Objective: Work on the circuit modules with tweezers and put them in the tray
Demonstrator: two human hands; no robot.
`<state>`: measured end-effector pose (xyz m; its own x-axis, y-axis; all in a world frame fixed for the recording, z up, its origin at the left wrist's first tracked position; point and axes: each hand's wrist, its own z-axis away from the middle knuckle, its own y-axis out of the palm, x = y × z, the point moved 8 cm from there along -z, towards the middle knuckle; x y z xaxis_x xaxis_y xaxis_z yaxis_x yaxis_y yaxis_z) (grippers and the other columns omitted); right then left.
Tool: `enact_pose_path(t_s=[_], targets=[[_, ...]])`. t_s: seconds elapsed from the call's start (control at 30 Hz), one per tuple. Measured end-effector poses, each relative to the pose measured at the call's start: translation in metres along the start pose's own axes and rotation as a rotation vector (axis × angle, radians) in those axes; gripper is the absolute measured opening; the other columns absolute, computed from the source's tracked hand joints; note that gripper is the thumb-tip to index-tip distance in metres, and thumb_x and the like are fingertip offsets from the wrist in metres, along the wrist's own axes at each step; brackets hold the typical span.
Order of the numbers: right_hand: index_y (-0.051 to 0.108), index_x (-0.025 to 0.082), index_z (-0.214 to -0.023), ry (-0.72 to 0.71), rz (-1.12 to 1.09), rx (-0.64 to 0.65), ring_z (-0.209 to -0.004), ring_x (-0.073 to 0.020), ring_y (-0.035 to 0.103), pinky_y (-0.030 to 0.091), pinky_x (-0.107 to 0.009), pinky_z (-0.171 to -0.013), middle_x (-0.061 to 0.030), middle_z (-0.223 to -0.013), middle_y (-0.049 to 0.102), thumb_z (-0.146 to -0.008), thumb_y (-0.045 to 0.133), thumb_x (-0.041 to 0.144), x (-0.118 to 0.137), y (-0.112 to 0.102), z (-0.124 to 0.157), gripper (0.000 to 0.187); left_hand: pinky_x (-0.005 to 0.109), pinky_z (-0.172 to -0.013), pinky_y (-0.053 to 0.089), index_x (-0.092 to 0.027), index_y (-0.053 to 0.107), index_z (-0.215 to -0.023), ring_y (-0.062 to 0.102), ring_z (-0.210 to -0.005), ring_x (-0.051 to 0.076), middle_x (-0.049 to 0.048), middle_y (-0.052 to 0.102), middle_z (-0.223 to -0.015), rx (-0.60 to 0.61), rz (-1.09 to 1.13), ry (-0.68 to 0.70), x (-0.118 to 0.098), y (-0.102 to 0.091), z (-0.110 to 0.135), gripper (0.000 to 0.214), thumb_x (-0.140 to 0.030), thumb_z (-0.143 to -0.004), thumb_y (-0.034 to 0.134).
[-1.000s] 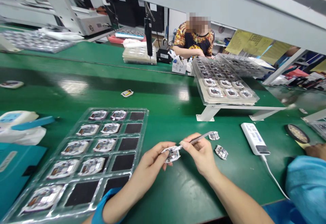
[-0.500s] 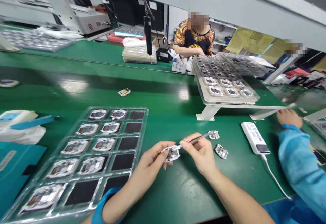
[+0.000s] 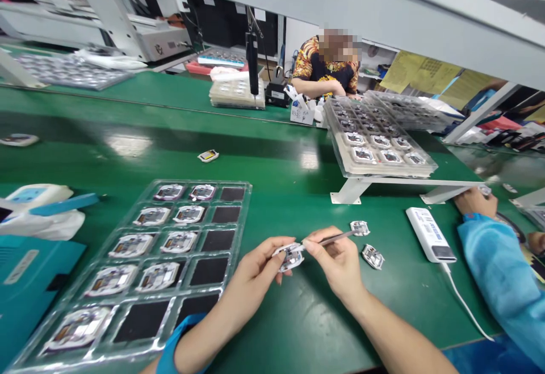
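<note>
My left hand (image 3: 251, 274) pinches a small white electronic module (image 3: 290, 257) just above the green bench. My right hand (image 3: 336, 260) grips metal tweezers (image 3: 332, 240), their tip touching the module. Two more loose modules (image 3: 360, 227) (image 3: 373, 256) lie on the bench right of my hands. A clear plastic tray (image 3: 204, 283) at the lower left holds several modules, with several dark pockets bare.
A raised stack of filled trays (image 3: 377, 150) sits on a white stand at the right. A white power bank (image 3: 430, 242) with a cable lies near a co-worker's blue sleeve (image 3: 498, 277). Another person sits at the far bench. A white-and-blue device (image 3: 38, 209) is at left.
My hands hold the same pose on the module. The co-worker's arm at the right has reached forward onto the bench beside the tray stand.
</note>
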<state>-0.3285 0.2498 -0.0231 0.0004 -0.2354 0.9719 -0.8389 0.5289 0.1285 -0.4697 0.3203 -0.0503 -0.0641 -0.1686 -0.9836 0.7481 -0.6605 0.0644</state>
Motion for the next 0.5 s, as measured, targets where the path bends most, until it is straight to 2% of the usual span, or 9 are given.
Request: enact_pose_path(t_s=[0.23,0.5], targets=[[0.072,0.021,-0.077,-0.034,0.038,0.03,-0.07,-0.0146,0.07,0.054,-0.024,-0.067,-0.0008,-0.075,0.074,-0.079,0.077,0.02,0.0026,0.0013,0.0006,0.005,0.027,-0.057,0.048,-0.016,0.071,-0.102,0.06,-0.065,0.016,0.0039,0.069,-0.082,-0.016,0.047,-0.024,-0.0012,-0.0014,0.0008,0.031,-0.038,-0.083,0.065],[0.072,0.02,-0.077,-0.037,0.077,0.005,-0.069,-0.0152,0.068,0.053,-0.024,-0.065,-0.0015,-0.074,0.073,-0.08,0.077,0.025,-0.0011,0.001,0.0036,0.007,0.025,-0.057,0.044,-0.017,0.07,-0.101,0.056,-0.065,0.015,0.0032,0.069,-0.083,-0.035,0.092,-0.097,0.0031,-0.0004,-0.0005,0.038,-0.043,-0.075,0.074]])
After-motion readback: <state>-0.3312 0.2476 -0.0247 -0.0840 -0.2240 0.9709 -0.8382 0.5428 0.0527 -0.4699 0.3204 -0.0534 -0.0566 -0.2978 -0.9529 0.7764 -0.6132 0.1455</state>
